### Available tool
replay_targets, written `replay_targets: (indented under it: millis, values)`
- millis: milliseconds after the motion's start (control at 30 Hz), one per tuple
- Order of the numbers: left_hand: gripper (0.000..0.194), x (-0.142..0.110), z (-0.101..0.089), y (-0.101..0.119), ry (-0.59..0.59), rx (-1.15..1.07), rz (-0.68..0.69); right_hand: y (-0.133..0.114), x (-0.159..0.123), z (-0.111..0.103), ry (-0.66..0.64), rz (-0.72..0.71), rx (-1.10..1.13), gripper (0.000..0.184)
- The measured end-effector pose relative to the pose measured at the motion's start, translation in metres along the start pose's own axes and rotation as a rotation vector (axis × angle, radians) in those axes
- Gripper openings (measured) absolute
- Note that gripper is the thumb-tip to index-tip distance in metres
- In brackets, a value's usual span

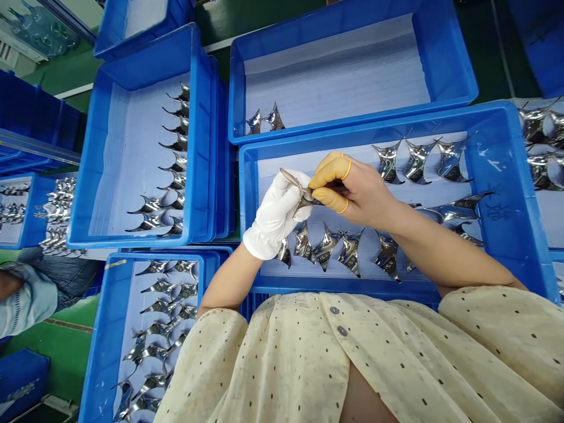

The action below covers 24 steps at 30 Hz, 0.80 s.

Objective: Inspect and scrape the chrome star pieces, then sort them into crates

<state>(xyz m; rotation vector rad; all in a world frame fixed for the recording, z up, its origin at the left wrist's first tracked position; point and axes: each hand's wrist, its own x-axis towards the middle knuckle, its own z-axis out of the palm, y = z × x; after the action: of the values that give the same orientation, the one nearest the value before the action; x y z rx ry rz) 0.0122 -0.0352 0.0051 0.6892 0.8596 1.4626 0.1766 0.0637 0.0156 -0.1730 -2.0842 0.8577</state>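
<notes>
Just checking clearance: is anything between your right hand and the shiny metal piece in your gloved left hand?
Nothing visible stands between them: the right hand, with yellow fingertip covers, pinches the pointed end of the chrome piece held in the white-gloved left hand.

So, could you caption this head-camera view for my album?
White-gloved left hand and finger-cotted right hand hold a shiny curved metal piece above a blue crate.

A factory workshop (green-painted floor (pixel 66 364) and all): blue plastic crates (pixel 132 239) lined with white paper (pixel 136 164) crowd the view, holding rows of polished metal pieces (pixel 388 164), with a co-worker's sleeve (pixel 26 299) nearby.
</notes>
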Motion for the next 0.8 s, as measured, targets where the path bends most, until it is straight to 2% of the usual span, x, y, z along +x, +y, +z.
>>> replay_targets:
  millis: [333, 467, 567, 800]
  values:
    - [0.05, 0.0017, 0.001, 0.0025, 0.045, -0.019, -0.014, -0.0007, -0.0012, 0.0012, -0.035, -0.127, -0.022, 0.013]
    - [0.045, 0.0026, -0.0003, 0.002, -0.006, -0.02, 0.014, -0.0033, 0.0018, -0.0037, 0.044, -0.061, -0.009, 0.016]
    - [0.048, 0.0028, -0.0002, 0.0004, -0.017, -0.006, 0.002, -0.0039, 0.002, -0.0038, 0.039, -0.019, -0.032, 0.015]
    - [0.045, 0.0012, -0.0002, -0.0016, 0.002, -0.003, 0.016, -0.0013, 0.002, -0.0011, 0.011, -0.032, -0.018, 0.011]
